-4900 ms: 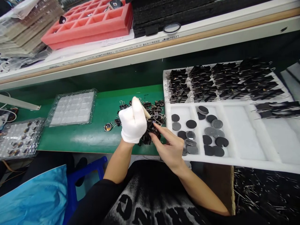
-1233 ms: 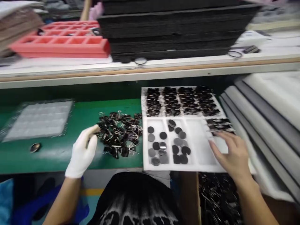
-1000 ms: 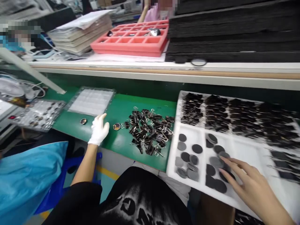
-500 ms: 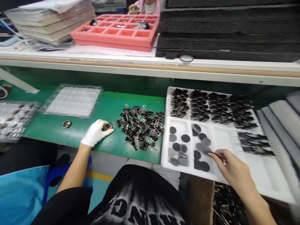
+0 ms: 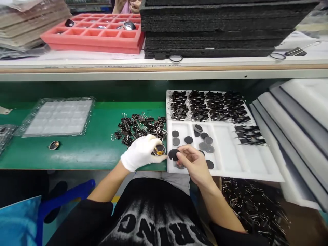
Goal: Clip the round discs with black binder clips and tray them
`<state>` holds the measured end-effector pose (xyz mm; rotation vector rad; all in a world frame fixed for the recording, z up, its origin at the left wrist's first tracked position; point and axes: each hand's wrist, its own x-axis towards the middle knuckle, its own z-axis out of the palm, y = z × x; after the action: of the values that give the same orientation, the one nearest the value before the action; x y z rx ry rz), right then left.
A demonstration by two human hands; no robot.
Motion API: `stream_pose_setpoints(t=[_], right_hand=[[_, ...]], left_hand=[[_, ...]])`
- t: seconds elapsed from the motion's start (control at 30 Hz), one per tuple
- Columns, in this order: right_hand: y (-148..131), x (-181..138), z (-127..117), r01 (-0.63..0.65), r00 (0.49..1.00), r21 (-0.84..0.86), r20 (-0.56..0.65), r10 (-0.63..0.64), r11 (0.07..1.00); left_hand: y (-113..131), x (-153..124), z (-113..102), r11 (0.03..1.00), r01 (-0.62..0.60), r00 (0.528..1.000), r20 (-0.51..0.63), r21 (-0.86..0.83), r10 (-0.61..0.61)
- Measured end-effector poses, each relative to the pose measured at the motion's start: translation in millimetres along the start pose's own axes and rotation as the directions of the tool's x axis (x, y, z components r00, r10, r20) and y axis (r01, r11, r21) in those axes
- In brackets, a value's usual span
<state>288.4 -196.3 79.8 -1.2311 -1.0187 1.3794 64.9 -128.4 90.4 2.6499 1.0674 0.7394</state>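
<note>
White-gloved, my left hand (image 5: 143, 152) grips a small round metal-rimmed part (image 5: 159, 150) with orange bits inside, held by its edge between thumb and fingers. Close beside it, my bare right hand (image 5: 193, 162) pinches a thin black disc (image 5: 174, 154) at the left edge of the white foam tray (image 5: 232, 150). More black and grey discs (image 5: 188, 140) lie in that tray's compartments. A pile of black binder clips (image 5: 143, 126) sits just behind my left hand. Another similar round part (image 5: 54, 145) rests on the green table to the left.
Rows of binder clips (image 5: 212, 106) fill the tray's far side. Left stands a clear plastic blister tray (image 5: 57, 116). Above, a shelf (image 5: 102, 73) carries a pink foam tray (image 5: 89, 42) and stacked black foam (image 5: 217, 30). More clips (image 5: 256, 208) lie below, right.
My left hand has moved right with the round part, to the front of the clip pile. My right hand has brought a black disc leftward, close to it. The view has shifted right.
</note>
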Motion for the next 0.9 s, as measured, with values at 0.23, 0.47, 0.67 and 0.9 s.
stream_pose_setpoints(t=[0.23,0.47,0.67,0.9], right_hand=[[6.5,3.3,10.4,-0.021,1.000,-0.089,0.003,0.021,0.996],[10.0,20.8,0.9,-0.215,0.968,0.046,0.147,0.206,0.976],[18.5,28.5,5.7,-0.128,0.992,0.102,0.029,0.125,0.987],[18.1,26.7,7.6,-0.094,0.990,-0.019,0.105,0.096,0.995]], left_hand=[[11.8,11.2,17.1,0.993,-0.108,0.988,0.114,0.038,0.103],[10.3,5.7,20.7,0.975,-0.022,0.993,0.105,-0.219,0.046],[18.0,-3.2,15.4,0.684,0.442,0.894,0.220,-0.581,-0.390],[27.8,-2.2,17.4,0.757,0.428,0.901,0.166,-0.494,-0.401]])
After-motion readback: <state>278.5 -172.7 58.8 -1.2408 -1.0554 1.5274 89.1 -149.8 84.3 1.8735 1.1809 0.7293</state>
